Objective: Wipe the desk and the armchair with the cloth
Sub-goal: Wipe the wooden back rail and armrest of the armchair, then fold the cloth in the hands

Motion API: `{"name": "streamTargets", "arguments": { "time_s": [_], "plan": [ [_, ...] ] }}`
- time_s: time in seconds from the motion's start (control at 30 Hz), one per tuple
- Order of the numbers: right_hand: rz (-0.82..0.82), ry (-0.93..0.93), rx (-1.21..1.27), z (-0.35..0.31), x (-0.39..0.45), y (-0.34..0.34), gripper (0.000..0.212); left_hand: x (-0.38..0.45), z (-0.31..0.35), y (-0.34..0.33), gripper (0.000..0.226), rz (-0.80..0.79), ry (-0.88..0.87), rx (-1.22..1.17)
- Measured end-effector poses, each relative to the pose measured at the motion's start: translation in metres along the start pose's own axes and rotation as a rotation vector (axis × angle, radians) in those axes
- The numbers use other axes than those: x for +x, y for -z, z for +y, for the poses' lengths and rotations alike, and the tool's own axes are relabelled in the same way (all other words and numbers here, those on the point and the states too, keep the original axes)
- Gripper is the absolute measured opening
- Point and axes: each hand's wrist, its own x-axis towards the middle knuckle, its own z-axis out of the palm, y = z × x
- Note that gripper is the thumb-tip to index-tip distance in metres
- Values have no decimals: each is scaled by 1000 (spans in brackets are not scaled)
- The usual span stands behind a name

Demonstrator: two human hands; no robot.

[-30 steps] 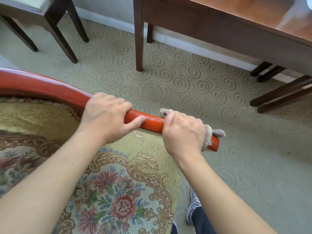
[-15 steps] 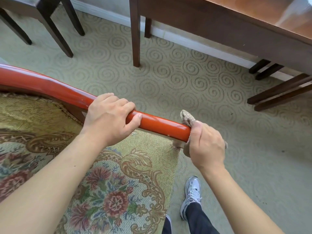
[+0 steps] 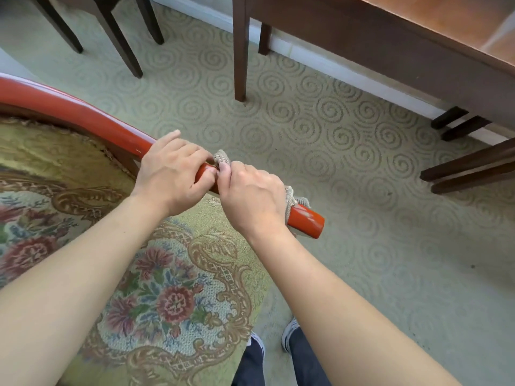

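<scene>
We look down on a pale green carpet [image 3: 348, 168] patterned with spirals, which fills most of the view. Along the top right runs the brown wooden counter [image 3: 418, 32], its dark front rail and one leg standing on the carpet in front of a white baseboard [image 3: 320, 61]. Dark chair legs [image 3: 119, 37] stand at the top left, and more dark wooden legs [image 3: 471, 168] slant in at the right edge.

The armchair [image 3: 69, 112] takes up the lower left: a glossy red wooden armrest curves from the left edge down to a blunt end right of centre, above a seat cushion [image 3: 167, 288] woven in green with flowers and gold scrolls.

Our left hand [image 3: 170, 174] grips the red armrest, fingers curled over the top and thumb on the near side. Just beside it, touching it, our right hand [image 3: 253, 196] is closed around the armrest with the cloth [image 3: 221, 157] clamped under its fingers; the beige knitted cloth pokes out above the hand and again on the far side, near the armrest's end.

At the bottom, dark trouser legs and two light shoes [image 3: 289, 332] stand on the carpet beside the seat.
</scene>
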Motion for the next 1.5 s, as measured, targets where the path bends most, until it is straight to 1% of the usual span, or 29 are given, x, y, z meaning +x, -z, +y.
{"name": "streamTargets", "arguments": {
  "time_s": [0.07,0.13,0.23,0.33,0.4,0.43,0.5,0.57,0.6,0.63,0.67,0.7,0.77,0.8,0.87,0.93,0.97,1.0,1.1,1.23,1.3,1.37,1.43,1.5],
  "plan": [
    [58,35,3,17,-12,3,45,-2,13,-1,50,10,25,-52],
    [109,29,28,36,-23,3,45,-7,34,-2,51,0,61,-116],
    [160,39,56,70,-40,3,46,-11,73,-4,57,16,168,-199],
    [155,54,84,103,-54,7,44,-12,116,-4,60,10,240,-246],
    [105,-1,139,124,-58,14,41,-11,143,-3,58,-26,251,-257],
    [42,-65,199,136,-57,19,40,-9,155,-2,53,-52,249,-266],
    [-105,-219,419,158,-51,31,44,-3,175,1,43,-119,252,-291],
    [-167,-299,661,179,-45,50,51,7,193,9,47,-179,276,-385],
    [-178,-321,785,187,-42,66,51,14,203,17,51,-191,296,-503],
    [-191,-342,908,194,-39,84,52,22,215,30,53,-188,324,-661],
    [-218,-367,1018,201,-36,105,56,31,227,47,49,-166,348,-816],
    [-253,-391,1118,209,-33,124,59,40,239,64,38,-133,357,-933],
    [-308,-385,1282,229,-31,169,57,58,265,102,9,-48,329,-1011],
    [-322,-356,1343,240,-31,194,56,66,279,123,7,-23,302,-1025],
    [-337,-288,1418,261,-33,242,55,81,308,165,10,1,248,-1048],
    [-359,-200,1445,280,-38,285,57,93,336,200,13,-7,188,-1092],
    [-345,-151,1430,290,-41,306,58,99,351,215,13,-5,154,-1125],
    [-289,-115,1373,305,-45,332,56,107,371,230,12,-8,112,-1143],
    [-85,-68,1167,340,-54,395,33,129,422,263,13,-35,-11,-1162],
    [61,-48,1031,390,-59,440,13,166,475,285,11,-39,-120,-1157],
    [153,-49,1036,408,-59,453,16,186,496,288,9,-42,-166,-1130],
    [203,-35,1051,420,-56,461,26,209,512,289,8,-51,-213,-1100],
    [213,-28,965,430,-47,466,33,235,525,288,9,-69,-256,-1087],
    [202,-81,875,443,-31,470,34,264,534,285,10,-87,-311,-1086]
  ]
}}
